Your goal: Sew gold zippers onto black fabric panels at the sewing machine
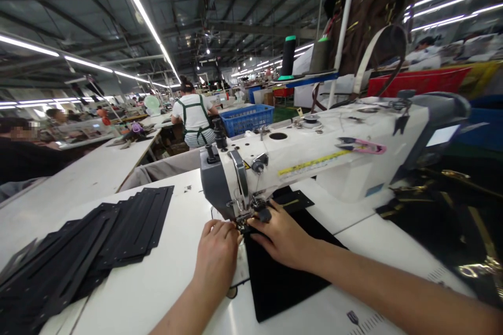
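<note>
Head view, black panel [281, 280]: 5 o'clock of sewing head [220, 183], lying flat
Left hand [219, 246]: 6 o'clock, fingers curled in; pinch hidden, can't tell
Right hand [285, 233]: 4 o'clock, fingers part-spread over panel; grip unclear
Panel feel: likely light, flexible, low slip
Panel edge: best hold, flat fingers, clear of sewing head

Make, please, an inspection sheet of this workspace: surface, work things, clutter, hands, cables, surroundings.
Surface: white table, with fanned black pieces at the left.
Work things: black panel, lying partly under the sewing machine.
Clutter: pink snips on top of the machine.
Hands: left hand close to the needle area; right hand over the panel, fingers near the same spot.
Cables: nothing seen.
Surroundings: blue crate, co-worker with back turned, thread cones.
</note>
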Action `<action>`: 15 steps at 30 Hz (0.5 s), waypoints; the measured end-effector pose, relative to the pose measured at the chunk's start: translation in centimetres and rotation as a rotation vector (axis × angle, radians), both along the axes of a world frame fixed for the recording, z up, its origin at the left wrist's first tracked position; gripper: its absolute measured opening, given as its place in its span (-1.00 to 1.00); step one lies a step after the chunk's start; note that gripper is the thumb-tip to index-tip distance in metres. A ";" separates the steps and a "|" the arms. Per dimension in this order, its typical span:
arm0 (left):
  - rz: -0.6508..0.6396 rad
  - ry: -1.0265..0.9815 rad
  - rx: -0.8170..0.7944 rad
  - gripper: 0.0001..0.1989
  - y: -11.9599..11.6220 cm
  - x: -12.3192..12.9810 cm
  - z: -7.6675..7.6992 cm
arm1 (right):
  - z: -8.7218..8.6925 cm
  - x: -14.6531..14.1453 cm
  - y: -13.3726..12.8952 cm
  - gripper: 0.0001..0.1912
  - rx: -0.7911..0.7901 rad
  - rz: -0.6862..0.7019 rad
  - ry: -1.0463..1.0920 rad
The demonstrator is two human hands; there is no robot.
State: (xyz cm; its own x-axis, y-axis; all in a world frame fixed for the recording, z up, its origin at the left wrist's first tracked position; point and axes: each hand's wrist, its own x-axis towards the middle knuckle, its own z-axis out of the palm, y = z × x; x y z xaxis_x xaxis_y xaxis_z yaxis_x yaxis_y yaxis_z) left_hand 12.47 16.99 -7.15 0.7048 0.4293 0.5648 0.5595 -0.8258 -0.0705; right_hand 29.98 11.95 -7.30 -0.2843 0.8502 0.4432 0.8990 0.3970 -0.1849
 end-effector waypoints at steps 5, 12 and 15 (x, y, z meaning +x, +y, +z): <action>-0.043 -0.003 -0.123 -0.86 -2.4 -2.0 1.8 | -0.3 1.1 -4.9 -0.52 0.014 -0.238 -0.226; -0.115 0.017 -0.253 -0.79 -7.5 -4.3 2.0 | -1.4 -1.3 -12.8 -0.61 0.159 0.094 -0.130; -0.079 -0.008 -0.316 -0.72 -7.8 -3.9 1.7 | 1.1 -1.3 -12.2 -0.67 -0.028 0.153 0.246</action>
